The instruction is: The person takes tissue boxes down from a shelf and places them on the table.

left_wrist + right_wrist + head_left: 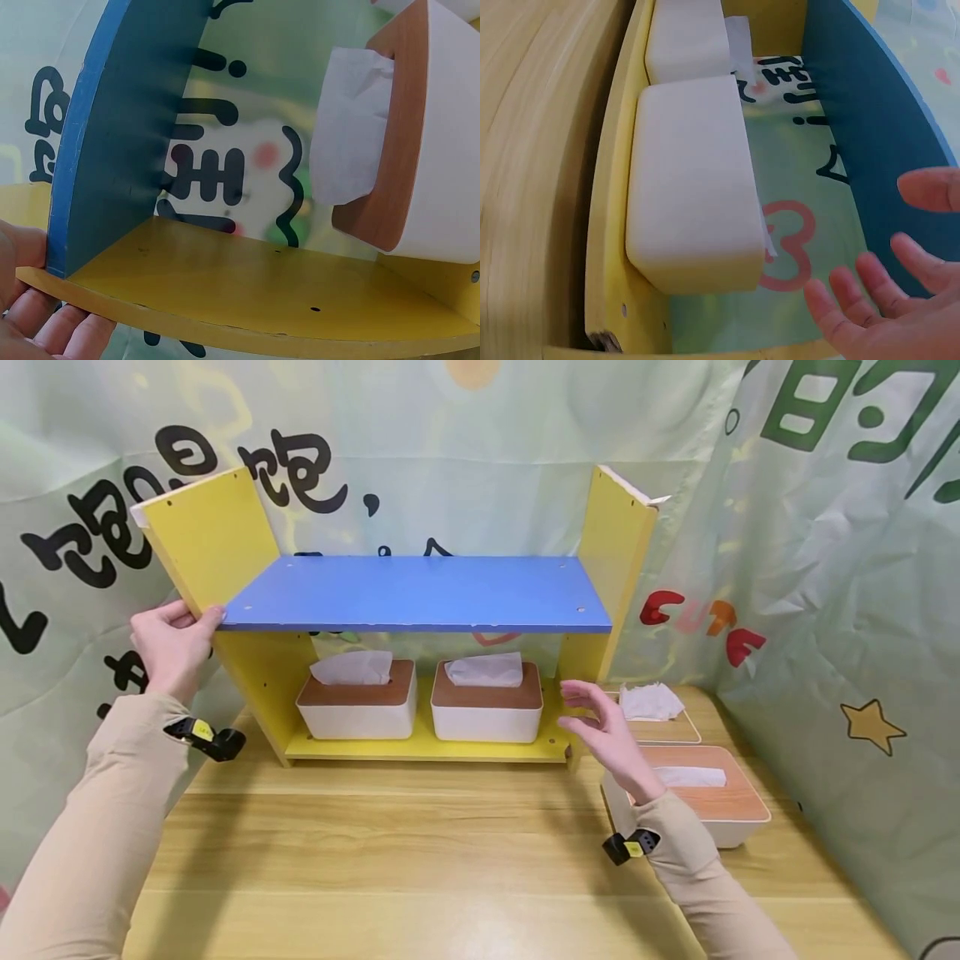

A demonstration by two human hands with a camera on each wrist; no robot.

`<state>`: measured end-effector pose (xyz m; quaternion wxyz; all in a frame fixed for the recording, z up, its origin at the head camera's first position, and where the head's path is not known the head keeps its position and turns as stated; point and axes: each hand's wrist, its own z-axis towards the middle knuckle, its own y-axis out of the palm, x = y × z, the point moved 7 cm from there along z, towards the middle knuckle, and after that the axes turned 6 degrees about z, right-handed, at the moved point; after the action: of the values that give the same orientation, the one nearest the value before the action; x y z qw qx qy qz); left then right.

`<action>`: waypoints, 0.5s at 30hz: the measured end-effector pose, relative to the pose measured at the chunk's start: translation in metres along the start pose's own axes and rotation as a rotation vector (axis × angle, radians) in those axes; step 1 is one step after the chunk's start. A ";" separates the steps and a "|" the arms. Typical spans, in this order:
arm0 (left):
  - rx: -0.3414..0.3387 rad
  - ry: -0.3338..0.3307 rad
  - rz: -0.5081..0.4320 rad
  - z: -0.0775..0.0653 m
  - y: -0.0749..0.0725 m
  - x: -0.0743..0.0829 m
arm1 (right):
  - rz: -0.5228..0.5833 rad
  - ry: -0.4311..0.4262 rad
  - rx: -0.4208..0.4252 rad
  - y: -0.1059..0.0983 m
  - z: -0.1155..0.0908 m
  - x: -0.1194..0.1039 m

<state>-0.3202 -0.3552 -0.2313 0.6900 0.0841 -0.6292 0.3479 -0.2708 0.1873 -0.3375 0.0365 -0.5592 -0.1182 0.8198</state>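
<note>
A yellow shelf unit with a blue middle board (pixel 417 593) stands on the wooden table. My left hand (pixel 172 639) grips its left yellow side panel (pixel 225 300), thumb at the blue board's front corner and fingers round the outer side. On the yellow bottom board are two white tissue boxes with brown lids, a left tissue box (pixel 358 714) and a right tissue box (pixel 486 717), each with a tissue sticking out. Beside the right tissue box, in front of the right side panel, my right hand (pixel 606 731) holds nothing, its fingers spread and slightly bent.
Two more tissue boxes stand on the table right of the shelf: a near tissue box (pixel 720 789), partly behind my right forearm, and a far tissue box (pixel 660 714). A printed cloth (pixel 480 510) hangs behind and at both sides of the table (pixel 420 860).
</note>
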 end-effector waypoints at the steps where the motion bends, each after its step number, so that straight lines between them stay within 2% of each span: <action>1: 0.001 0.001 -0.001 0.000 0.000 0.000 | -0.001 0.019 -0.011 0.003 0.001 0.002; 7: 0.006 0.014 -0.008 0.001 -0.001 -0.001 | 0.017 0.095 -0.087 0.019 0.001 0.007; 15: 0.003 0.016 -0.001 0.002 -0.001 -0.001 | 0.057 0.115 -0.093 0.030 0.009 0.017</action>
<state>-0.3209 -0.3578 -0.2319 0.6952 0.0826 -0.6230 0.3490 -0.2831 0.1597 -0.3565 -0.0060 -0.6096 -0.1380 0.7806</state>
